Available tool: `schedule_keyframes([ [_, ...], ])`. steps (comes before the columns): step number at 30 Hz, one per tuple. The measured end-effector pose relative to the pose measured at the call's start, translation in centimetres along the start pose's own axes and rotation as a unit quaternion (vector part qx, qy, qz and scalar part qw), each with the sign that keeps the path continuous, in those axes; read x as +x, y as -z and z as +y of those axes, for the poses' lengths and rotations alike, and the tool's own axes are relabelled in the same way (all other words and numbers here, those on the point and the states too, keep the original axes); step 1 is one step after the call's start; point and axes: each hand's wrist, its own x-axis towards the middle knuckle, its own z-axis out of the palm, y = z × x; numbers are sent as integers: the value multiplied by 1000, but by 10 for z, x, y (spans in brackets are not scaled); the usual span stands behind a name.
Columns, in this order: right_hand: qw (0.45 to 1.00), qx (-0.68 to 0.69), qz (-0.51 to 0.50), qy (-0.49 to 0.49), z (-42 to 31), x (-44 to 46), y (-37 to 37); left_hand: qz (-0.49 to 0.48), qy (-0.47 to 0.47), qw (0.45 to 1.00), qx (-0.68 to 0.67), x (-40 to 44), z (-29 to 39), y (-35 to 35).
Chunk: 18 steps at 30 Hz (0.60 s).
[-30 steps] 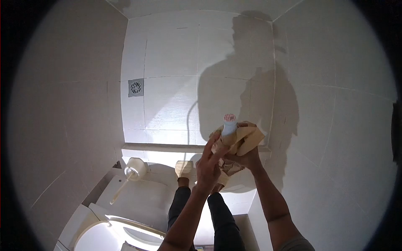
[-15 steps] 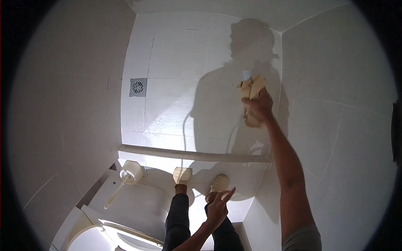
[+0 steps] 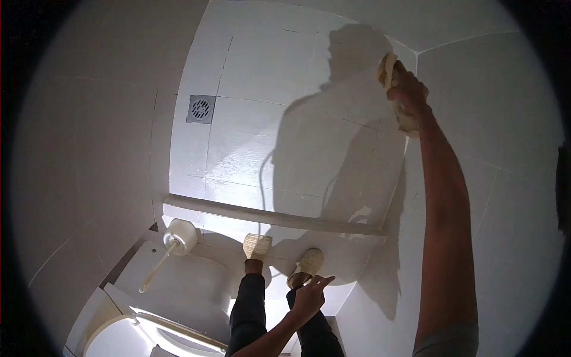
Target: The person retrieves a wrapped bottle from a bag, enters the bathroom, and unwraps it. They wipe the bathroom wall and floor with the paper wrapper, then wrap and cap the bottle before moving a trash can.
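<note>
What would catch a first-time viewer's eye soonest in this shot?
Probably the big dark shadow of a person across the pale floor tiles. Next, the outstretched right hand gripping a crumpled tan bundle at upper right, then the square drain at upper left.

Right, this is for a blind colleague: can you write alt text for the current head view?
A right hand grips crumpled tan paper wrapping over a pale tiled floor, while a seemingly empty left hand hovers near dark trousers. Beige textured slippers stand before a low pale ledge; a square grey drain lies beyond.
</note>
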Motion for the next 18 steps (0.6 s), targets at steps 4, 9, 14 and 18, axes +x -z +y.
schedule_keyframes([
  [4, 996, -71, -48, -33, -8, 15, 36, 20, 3, 999, -31, 4, -4, 3],
  [9, 995, -91, -14, -45, -3, 28, 49, 16, 13, 1000, -17, 7, -2, 9],
  [14, 992, -122, 10, 11, -27, 25, 66, 13, 28, 999, -44, 8, -3, 11],
  [18, 990, -134, 32, 39, -40, 35, 71, 31, 6, 999, -31, 8, -5, 9],
])
